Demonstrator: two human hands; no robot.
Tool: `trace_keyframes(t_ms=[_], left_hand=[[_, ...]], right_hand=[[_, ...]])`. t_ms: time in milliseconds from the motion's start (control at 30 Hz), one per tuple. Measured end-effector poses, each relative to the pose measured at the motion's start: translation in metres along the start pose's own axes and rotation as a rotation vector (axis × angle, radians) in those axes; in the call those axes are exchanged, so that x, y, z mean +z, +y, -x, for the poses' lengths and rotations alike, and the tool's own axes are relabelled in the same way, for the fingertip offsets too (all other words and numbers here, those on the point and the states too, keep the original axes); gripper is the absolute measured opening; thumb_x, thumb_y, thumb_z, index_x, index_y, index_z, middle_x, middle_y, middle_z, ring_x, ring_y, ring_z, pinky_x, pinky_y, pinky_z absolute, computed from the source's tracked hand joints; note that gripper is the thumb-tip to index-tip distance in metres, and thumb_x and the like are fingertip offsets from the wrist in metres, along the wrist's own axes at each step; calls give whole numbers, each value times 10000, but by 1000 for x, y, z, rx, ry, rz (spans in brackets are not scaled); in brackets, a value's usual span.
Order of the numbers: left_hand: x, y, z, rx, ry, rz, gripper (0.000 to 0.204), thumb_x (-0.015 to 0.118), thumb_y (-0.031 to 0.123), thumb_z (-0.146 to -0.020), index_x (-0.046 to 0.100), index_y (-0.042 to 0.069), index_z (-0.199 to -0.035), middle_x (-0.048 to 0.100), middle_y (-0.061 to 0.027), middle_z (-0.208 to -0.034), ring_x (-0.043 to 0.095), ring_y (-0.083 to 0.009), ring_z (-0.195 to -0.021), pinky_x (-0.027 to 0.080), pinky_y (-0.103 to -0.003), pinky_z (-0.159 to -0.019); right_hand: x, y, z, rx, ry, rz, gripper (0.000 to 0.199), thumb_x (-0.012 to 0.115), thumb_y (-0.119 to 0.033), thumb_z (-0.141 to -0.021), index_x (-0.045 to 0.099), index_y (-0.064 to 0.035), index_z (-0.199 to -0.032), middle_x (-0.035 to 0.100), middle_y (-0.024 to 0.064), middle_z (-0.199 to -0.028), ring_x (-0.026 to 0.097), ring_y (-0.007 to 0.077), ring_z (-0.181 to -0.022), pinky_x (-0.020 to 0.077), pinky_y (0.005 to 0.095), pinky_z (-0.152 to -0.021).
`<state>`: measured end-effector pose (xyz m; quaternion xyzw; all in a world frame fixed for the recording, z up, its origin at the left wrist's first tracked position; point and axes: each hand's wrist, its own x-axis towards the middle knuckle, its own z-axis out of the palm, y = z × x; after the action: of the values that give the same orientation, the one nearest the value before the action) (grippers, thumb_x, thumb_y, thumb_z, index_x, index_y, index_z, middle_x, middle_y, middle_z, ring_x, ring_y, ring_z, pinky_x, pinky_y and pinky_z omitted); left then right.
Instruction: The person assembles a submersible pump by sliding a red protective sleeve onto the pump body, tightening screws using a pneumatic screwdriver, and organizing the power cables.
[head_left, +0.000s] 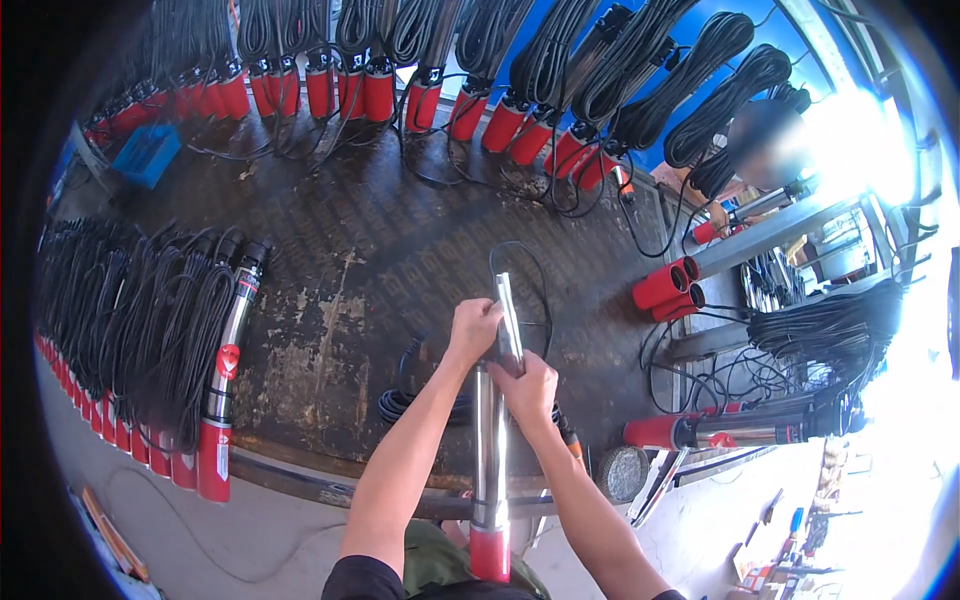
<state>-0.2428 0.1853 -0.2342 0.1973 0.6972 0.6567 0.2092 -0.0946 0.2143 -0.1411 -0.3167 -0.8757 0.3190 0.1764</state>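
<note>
A silver submersible pump (490, 440) with a red end (489, 553) stands upright before me, its lower part close to my body at the bench edge. Above its top, a narrow shiny metal strip (511, 325) points away from me. My left hand (474, 331) is closed at the strip's left edge, near its middle. Lower down, my right hand (528, 386) is closed round the strip's near end, just over the pump's top. The fingertips of both hands are partly hidden. A coiled black cable (398, 403) lies on the bench behind my forearms.
Pumps with black cable bundles (150, 330) stand in a row at left. More red-ended pumps (420, 105) line the far edge. Red cups (660, 287) and lying pumps (745, 432) are at right, beside a round tin (622, 474). Another person (716, 213) works at far right.
</note>
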Motion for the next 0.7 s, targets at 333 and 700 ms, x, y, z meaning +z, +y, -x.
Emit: trace_keyframes(t_ms=[333, 700], left_hand=[[12, 10, 0, -234, 3, 316, 378, 624, 206, -992, 610, -19, -689, 658, -105, -652, 642, -179, -609, 526, -316, -604], [6, 28, 1, -316, -19, 322, 344, 617, 209, -995, 632, -23, -741, 723, -168, -750, 723, -219, -695, 557, -318, -649]], right_hand=[[-35, 24, 50, 272, -182, -172, 482, 630, -354, -955, 602, -50, -1328, 688, 165, -1014, 650, 225, -837, 511, 339, -765], [-16, 24, 150, 254, -82, 8, 454, 733, -217, -874, 664, -82, -1302, 548, 121, -880, 606, 251, -712, 515, 368, -653]])
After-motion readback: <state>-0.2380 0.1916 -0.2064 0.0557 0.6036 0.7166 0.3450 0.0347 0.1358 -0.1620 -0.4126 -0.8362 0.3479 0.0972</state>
